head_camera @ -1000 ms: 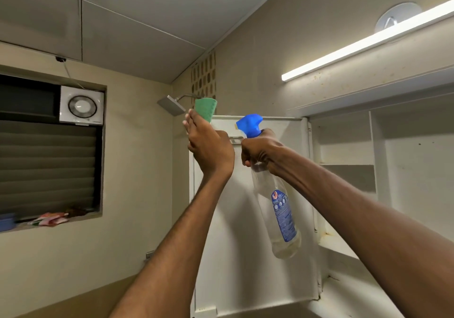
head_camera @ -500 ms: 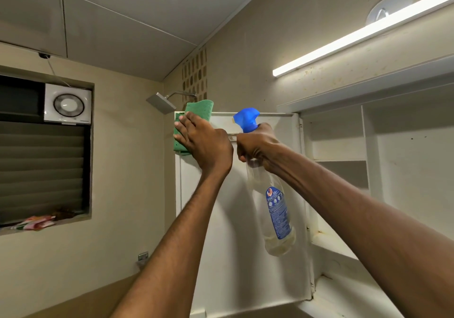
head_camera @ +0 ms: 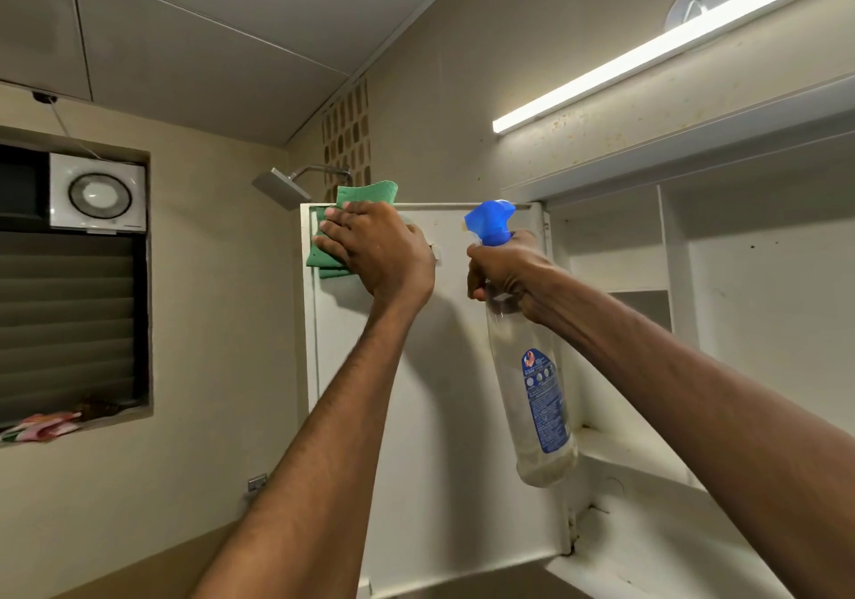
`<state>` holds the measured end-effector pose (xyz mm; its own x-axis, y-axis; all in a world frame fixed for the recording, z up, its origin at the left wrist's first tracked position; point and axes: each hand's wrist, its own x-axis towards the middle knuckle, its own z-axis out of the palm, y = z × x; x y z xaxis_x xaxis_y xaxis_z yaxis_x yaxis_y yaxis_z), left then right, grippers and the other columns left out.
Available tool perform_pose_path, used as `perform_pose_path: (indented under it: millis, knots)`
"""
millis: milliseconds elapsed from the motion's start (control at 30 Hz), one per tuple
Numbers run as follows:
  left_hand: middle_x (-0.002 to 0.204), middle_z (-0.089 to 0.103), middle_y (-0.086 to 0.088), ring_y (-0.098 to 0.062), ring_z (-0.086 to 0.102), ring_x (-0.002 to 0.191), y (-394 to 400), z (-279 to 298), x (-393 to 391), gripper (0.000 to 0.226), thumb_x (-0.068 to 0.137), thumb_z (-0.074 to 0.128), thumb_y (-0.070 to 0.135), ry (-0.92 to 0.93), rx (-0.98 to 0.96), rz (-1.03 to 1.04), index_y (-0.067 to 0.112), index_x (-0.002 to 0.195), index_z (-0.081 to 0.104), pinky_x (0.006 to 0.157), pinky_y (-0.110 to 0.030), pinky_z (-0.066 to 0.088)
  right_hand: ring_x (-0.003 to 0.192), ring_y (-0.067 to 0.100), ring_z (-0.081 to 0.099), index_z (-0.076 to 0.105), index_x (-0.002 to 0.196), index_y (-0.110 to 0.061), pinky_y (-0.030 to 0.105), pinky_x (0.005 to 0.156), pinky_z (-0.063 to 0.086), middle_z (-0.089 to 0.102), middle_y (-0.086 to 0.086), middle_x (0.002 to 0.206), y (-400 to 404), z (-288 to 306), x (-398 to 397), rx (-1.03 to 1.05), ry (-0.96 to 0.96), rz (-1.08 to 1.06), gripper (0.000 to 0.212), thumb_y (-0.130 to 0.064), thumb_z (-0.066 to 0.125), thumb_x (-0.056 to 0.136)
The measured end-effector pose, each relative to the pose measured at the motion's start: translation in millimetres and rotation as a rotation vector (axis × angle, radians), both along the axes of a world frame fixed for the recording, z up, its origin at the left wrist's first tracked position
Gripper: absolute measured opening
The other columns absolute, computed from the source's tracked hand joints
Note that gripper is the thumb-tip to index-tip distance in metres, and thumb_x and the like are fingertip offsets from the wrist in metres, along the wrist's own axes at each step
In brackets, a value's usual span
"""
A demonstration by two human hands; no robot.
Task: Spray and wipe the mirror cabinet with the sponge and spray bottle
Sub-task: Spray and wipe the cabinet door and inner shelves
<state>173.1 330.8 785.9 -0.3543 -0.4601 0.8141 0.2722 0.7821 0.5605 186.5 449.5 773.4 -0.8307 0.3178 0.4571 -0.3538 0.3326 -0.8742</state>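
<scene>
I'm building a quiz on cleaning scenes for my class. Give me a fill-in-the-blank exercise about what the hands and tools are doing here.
1. The left hand presses a ____ sponge flat against the open cabinet door.
2. The right hand grips the spray bottle by its ____.
3. The bottle's trigger head is ____ in colour.
4. The sponge sits at the door's top ____ corner.

Missing words: green; neck; blue; left

White shelves (head_camera: 615,281) are seen inside the open cabinet (head_camera: 740,321) (door swung left). On the window ledge (head_camera: 92,427) at left, crumpled colourful cloth (head_camera: 39,427) is laid.
</scene>
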Motion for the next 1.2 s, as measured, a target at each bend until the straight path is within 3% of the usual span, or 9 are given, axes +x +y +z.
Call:
perform_pose_path:
  millis: [233,433,633,933,1200]
  knots:
    - [0.141,0.034,-0.037,-0.046,0.034,0.133,6,2,-5,0.067,0.085,0.058,0.019,-0.004,-0.014,0.017,-0.015,0.137,0.031,0.114,-0.054,0.019,0.04,0.015,0.051,0.046,0.087,-0.014,0.026,0.045,0.047,0.063,0.014,0.066,10,-2,-5,-0.055,0.01,0.01,0.019,-0.002,0.059,0.08]
    - [0.143,0.032,-0.036,-0.046,0.031,0.135,24,0,-7,0.068,0.087,0.057,0.02,0.007,-0.034,-0.017,-0.013,0.139,0.028,0.116,-0.052,0.016,0.038,0.017,0.051,0.053,0.087,-0.007,0.025,0.043,0.044,0.062,0.016,0.063,17,-5,-7,-0.081,0.022,-0.009,0.012,-0.001,0.057,0.077]
    - [0.146,0.027,-0.035,-0.045,0.026,0.138,39,0,-10,0.069,0.089,0.054,0.02,-0.008,-0.024,-0.038,-0.012,0.141,0.023,0.117,-0.051,0.012,0.034,0.015,0.049,0.056,0.09,-0.007,0.024,0.041,0.043,0.059,0.014,0.065,26,-4,-7,-0.101,0.02,-0.021,0.019,0.003,0.058,0.074]
    - [0.147,0.023,-0.036,-0.046,0.021,0.14,55,-6,-12,0.07,0.089,0.053,0.019,-0.013,-0.094,-0.067,-0.013,0.142,0.019,0.118,-0.052,0.008,0.039,0.015,0.051,0.056,0.11,-0.01,0.025,0.042,0.046,0.058,0.01,0.07,29,0,-12,-0.096,0.0,-0.012,0.047,0.01,0.06,0.068]
    - [0.148,0.021,-0.035,-0.045,0.018,0.141,66,-9,-17,0.073,0.088,0.054,0.021,0.005,-0.106,-0.084,-0.011,0.143,0.018,0.117,-0.051,0.002,0.042,0.013,0.052,0.052,0.112,-0.008,0.03,0.051,0.05,0.056,0.007,0.066,35,2,-16,-0.09,0.015,-0.059,0.043,0.007,0.062,0.073]
